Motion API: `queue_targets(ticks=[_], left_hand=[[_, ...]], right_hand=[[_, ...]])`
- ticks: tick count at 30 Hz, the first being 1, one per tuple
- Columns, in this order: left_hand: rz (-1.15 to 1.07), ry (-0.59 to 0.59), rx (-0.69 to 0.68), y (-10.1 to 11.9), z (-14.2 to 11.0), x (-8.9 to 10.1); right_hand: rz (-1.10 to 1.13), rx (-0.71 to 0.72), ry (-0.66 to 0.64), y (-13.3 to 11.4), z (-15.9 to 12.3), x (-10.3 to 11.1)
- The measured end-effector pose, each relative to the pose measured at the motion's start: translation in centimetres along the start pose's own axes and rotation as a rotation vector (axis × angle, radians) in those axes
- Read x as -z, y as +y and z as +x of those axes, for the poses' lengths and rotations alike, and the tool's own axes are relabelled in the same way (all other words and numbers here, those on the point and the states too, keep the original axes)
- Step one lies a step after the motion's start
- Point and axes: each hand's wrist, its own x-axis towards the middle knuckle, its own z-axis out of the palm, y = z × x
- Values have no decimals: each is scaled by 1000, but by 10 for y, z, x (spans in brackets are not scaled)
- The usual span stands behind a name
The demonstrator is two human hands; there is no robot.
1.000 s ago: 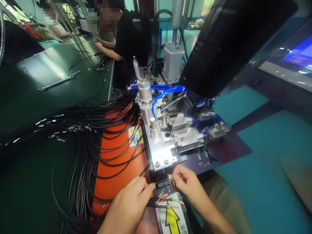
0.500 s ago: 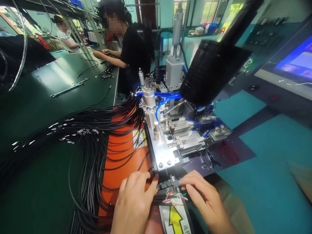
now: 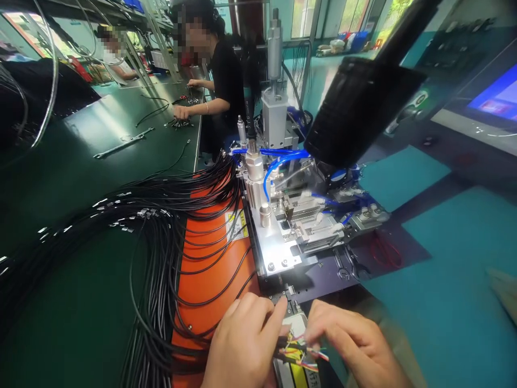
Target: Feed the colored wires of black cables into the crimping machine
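Note:
My left hand (image 3: 244,342) is closed around several black cables (image 3: 283,343) close to their stripped ends. Thin red, white, green and yellow wires (image 3: 297,353) fan out from those ends. My right hand (image 3: 353,339) pinches at the wire tips from the other side, its thumb and forefinger together. Beneath both hands is a white label with a yellow arrow (image 3: 298,373), partly covered. Just beyond the fingers lies a small dark metal fixture (image 3: 285,296) at the front of a machine (image 3: 278,248).
Bundled black cables (image 3: 155,291) drape across the green table (image 3: 97,302) and an orange panel (image 3: 214,280). A black lamp head (image 3: 359,113) hangs over the machine. Wrenches (image 3: 349,264) and a red-handled tool (image 3: 385,250) lie right. A co-worker (image 3: 226,81) stands beyond, with a screen (image 3: 496,89) far right.
Both hands have come nearer to me and closer together, drawing the cable ends back from the fixture. My right fingers now meet the wires. The co-worker's hands have lowered to the table.

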Motion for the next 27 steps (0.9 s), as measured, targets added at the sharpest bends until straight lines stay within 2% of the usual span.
queue_targets(ticks=[3,6,11,15,18,23,27], left_hand=[[-49,-17,0,3,2,2],[-89,-38,-5,5,3,3],[-115,-47,14,6,5,4],[-112,1,-20,6,7,8],[-174,-13,-7,5,10,11],[-551,-177,223,3,6,5],[-729,-110,325,2,-1,-1]], right_hand=[[9,-31,-15,2,-1,-2],[-1,45,-63,2,1,-4],[-48,106,-39,1,4,-8],[-87,-54,84,5,5,-9],[-58,-162,162,7,4,-9],[27,-214,155,7,3,-11],[66,-274,155,5,0,-14]])
